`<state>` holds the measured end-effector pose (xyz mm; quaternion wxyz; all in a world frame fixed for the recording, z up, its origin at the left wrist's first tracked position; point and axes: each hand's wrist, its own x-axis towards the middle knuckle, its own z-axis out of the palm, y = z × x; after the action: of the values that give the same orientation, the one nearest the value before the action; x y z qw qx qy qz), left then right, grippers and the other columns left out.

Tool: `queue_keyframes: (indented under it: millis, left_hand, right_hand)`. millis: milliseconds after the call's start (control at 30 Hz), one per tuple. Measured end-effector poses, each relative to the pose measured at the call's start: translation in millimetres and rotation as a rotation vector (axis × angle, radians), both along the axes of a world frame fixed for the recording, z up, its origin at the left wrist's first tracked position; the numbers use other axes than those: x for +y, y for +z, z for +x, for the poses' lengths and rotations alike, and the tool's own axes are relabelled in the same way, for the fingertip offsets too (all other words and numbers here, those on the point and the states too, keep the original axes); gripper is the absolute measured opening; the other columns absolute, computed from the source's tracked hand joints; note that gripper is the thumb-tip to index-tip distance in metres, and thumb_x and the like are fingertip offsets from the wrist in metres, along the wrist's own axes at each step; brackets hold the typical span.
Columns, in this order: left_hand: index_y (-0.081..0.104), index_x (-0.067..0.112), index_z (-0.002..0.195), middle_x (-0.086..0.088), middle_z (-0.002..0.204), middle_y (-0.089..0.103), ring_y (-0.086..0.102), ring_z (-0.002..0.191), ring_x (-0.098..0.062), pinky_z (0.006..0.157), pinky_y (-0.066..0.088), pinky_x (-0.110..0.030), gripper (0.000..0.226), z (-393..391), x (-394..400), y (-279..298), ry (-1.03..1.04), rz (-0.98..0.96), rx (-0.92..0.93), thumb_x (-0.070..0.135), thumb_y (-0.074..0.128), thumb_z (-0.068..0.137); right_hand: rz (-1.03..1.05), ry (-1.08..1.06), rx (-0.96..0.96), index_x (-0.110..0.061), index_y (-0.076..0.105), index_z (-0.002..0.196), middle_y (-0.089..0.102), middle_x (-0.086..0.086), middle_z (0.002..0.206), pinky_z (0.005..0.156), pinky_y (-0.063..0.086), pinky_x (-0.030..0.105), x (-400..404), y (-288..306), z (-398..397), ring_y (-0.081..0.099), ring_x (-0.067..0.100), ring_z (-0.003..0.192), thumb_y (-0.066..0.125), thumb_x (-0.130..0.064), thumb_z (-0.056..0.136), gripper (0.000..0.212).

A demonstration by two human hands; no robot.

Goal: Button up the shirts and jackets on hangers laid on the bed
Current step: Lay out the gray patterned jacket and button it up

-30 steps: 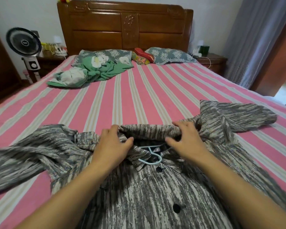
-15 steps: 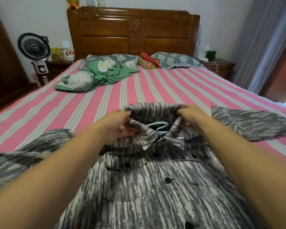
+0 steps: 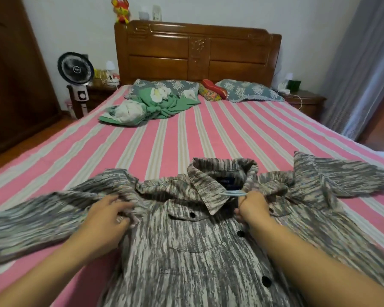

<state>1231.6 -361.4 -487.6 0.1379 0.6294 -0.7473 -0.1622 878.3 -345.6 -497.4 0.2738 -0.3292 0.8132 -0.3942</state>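
Note:
A grey and white streaked shirt [image 3: 193, 251] with black buttons lies front up on the pink striped bed [image 3: 175, 138], sleeves spread to both sides. A pale blue hanger [image 3: 232, 193] shows inside the collar. My left hand [image 3: 106, 214] grips the fabric at the shirt's left shoulder. My right hand [image 3: 252, 208] pinches the shirt front just below the collar, next to the hanger. Two black buttons [image 3: 241, 233] show along the placket below my right hand.
A green and white bundle of clothes [image 3: 151, 106] lies near the pillows [image 3: 246, 91] at the head of the bed. A fan [image 3: 75, 69] stands at the left, a nightstand [image 3: 304, 101] at the right, a grey curtain [image 3: 359, 63] beyond it.
Both hands left the collar and came down and apart: the left onto the shoulder, the right onto the front below the collar. The shirt now lies flatter with its collar opened.

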Motion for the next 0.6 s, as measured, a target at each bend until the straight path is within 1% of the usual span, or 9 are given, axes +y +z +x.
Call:
queue_keyframes:
  millis: [100, 167, 200, 300, 333, 433, 467, 533, 600]
  left_hand:
    - [0.069, 0.039, 0.121, -0.011, 0.147, 0.051, 0.042, 0.141, -0.029, 0.118, 0.03, -0.039, 0.033, 20.2, 13.2, -3.7, -0.022, 0.007, -0.003, 0.028, 0.071, 0.09]
    - [0.07, 0.033, 0.122, -0.007, 0.14, 0.055, 0.046, 0.136, -0.025, 0.114, 0.033, -0.035, 0.034, 26.7, 11.6, -2.0, -0.018, -0.018, 0.039, 0.022, 0.072, 0.09]
    - [0.07, 0.03, 0.123, -0.005, 0.137, 0.057, 0.049, 0.133, -0.024, 0.112, 0.034, -0.034, 0.035, 28.8, 9.0, 0.5, -0.005, -0.031, 0.068, 0.02, 0.072, 0.09]
    - [0.067, 0.027, 0.13, -0.003, 0.137, 0.059, 0.05, 0.131, -0.022, 0.114, 0.036, -0.037, 0.042, 41.7, -1.4, 5.4, 0.047, -0.074, 0.152, 0.023, 0.074, 0.089]
    - [0.066, 0.029, 0.131, -0.002, 0.139, 0.059, 0.05, 0.133, -0.022, 0.115, 0.036, -0.038, 0.044, 47.8, -3.9, 3.4, 0.05, -0.087, 0.15, 0.026, 0.074, 0.089]
    - [0.059, 0.03, 0.14, -0.008, 0.147, 0.054, 0.042, 0.141, -0.026, 0.118, 0.031, -0.038, 0.047, 74.5, -6.4, -16.8, 0.114, -0.047, -0.018, 0.041, 0.065, 0.095]
    - [0.054, 0.03, 0.144, -0.011, 0.151, 0.049, 0.037, 0.144, -0.028, 0.119, 0.029, -0.038, 0.051, 86.5, -3.6, -25.1, 0.163, -0.002, -0.085, 0.046, 0.059, 0.097]
    - [0.045, 0.034, 0.149, -0.016, 0.155, 0.041, 0.031, 0.146, -0.033, 0.119, 0.026, -0.04, 0.056, 113.0, 11.5, -33.5, 0.266, 0.074, -0.202, 0.056, 0.048, 0.098]
    - [0.041, 0.031, 0.15, -0.022, 0.154, 0.037, 0.028, 0.144, -0.039, 0.12, 0.023, -0.045, 0.058, 139.8, 29.9, -36.1, 0.366, 0.084, -0.264, 0.058, 0.043, 0.099]
  right_hand:
    - [-0.088, -0.015, -0.601, -0.001, 0.055, 0.113, 0.072, 0.022, 0.086, 0.054, 0.054, 0.034, -17.0, 23.9, 12.7, 0.07, 0.028, 0.064, 0.036, -0.015, 0.107, 0.024]
    - [-0.301, 0.107, -0.763, -0.003, 0.049, 0.131, 0.068, 0.024, 0.121, 0.078, 0.062, 0.041, -41.2, 63.9, 5.1, 0.073, 0.028, 0.093, 0.032, -0.007, 0.107, 0.029]
    - [-0.385, 0.194, -0.791, -0.01, 0.04, 0.147, 0.057, 0.02, 0.14, 0.091, 0.058, 0.044, -51.1, 84.8, 1.4, 0.067, 0.028, 0.11, 0.033, -0.001, 0.105, 0.043]
    - [-0.241, 0.389, -0.441, -0.03, 0.027, 0.158, 0.026, 0.009, 0.162, 0.11, 0.043, 0.055, -66.5, 95.1, -1.3, 0.043, 0.031, 0.137, 0.038, 0.008, 0.099, 0.071]
    - [-0.104, 0.48, -0.256, -0.03, 0.031, 0.157, 0.025, 0.01, 0.162, 0.114, 0.037, 0.056, -64.0, 84.5, 1.7, 0.039, 0.033, 0.141, 0.041, 0.007, 0.098, 0.07]
    - [0.21, 0.724, 0.16, -0.025, 0.032, 0.157, 0.045, 0.011, 0.148, 0.103, 0.045, 0.041, -44.5, 43.1, 26.4, 0.054, 0.028, 0.126, 0.046, -0.017, 0.106, 0.053]
    - [0.319, 0.802, 0.274, -0.025, 0.025, 0.159, 0.036, 0.009, 0.157, 0.111, 0.037, 0.04, -37.9, 27.6, 34.2, 0.045, 0.028, 0.137, 0.042, -0.032, 0.108, 0.054]
    - [0.539, 0.937, 0.565, -0.03, 0.008, 0.162, 0.001, 0.006, 0.169, 0.125, 0.006, 0.047, -27.5, -10.0, 40.9, 0.006, 0.034, 0.154, 0.027, -0.057, 0.105, 0.065]
    - [0.669, 0.895, 0.729, -0.031, 0.004, 0.161, -0.008, 0.009, 0.168, 0.125, 0.0, 0.053, -32.1, -29.9, 44.6, -0.004, 0.038, 0.154, 0.021, -0.062, 0.103, 0.069]
